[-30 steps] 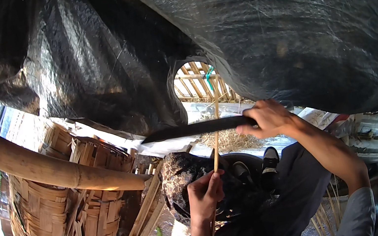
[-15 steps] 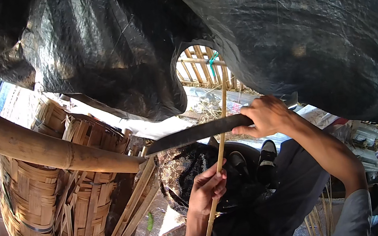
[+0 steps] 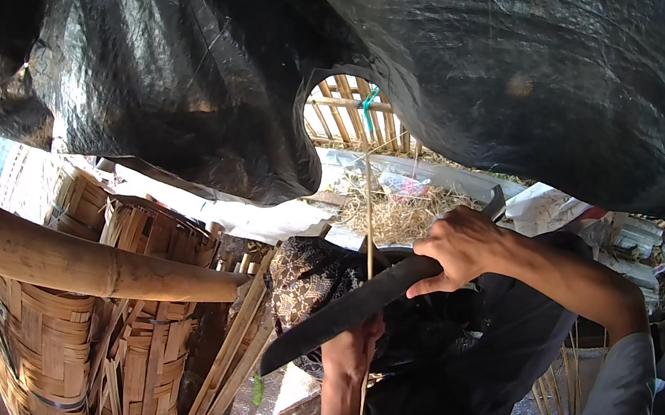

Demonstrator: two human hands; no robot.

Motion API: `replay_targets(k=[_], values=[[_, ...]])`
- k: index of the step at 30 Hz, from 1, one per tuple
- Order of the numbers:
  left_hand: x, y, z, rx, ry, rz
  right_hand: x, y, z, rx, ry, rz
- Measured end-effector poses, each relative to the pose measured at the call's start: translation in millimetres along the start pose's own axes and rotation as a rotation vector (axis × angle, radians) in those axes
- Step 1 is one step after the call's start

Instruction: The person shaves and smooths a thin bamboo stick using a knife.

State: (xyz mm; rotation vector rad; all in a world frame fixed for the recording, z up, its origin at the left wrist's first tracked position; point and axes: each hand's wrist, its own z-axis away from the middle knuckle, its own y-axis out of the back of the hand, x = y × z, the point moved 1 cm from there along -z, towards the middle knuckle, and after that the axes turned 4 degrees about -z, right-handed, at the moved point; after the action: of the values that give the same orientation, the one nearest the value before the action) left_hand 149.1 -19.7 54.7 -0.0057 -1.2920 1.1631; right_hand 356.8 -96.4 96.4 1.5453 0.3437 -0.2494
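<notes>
My right hand (image 3: 460,248) is closed round the handle of a machete (image 3: 341,313) with a long dark blade. The blade slants down to the left and crosses in front of a thin bamboo strip (image 3: 370,214). Below the blade, my left hand (image 3: 346,353) grips this strip, its fingers partly hidden behind the metal. The strip runs from the hole in the tarp at the far side down towards my lap. Whether the blade's edge touches the strip, I cannot tell.
Rolled woven bamboo panels (image 3: 47,369) stand at left, under a thick bamboo pole (image 3: 87,266). Split bamboo lengths (image 3: 229,352) lean beside them. A black plastic tarp (image 3: 533,42) hangs low overhead. Patterned brown cloth (image 3: 300,279) lies ahead; straw (image 3: 404,213) covers ground beyond.
My right hand has brought the machete nearer along the bamboo strip, down to just over my left hand. The blade now tilts more steeply, its tip lower. The strip's far end has shifted left.
</notes>
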Motion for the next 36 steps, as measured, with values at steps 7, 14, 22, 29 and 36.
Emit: replay_targets(k=[7,14,22,29,36], values=[[28,-21,15,0.192,-0.192,-0.246,50,6,2,0.198,-0.271,-0.208],[21,-17,-2,0.15,-0.312,-0.323,4,3,4,0.128,0.07,-0.045],[25,-9,1,0.131,-0.181,-0.194,60,14,-8,0.214,-0.393,-0.239],[29,-21,4,0.138,-0.137,-0.205,16,14,2,0.002,-0.025,0.001],[32,-48,23,0.273,-0.316,-0.641,42,37,-4,0.154,-0.416,-0.188]])
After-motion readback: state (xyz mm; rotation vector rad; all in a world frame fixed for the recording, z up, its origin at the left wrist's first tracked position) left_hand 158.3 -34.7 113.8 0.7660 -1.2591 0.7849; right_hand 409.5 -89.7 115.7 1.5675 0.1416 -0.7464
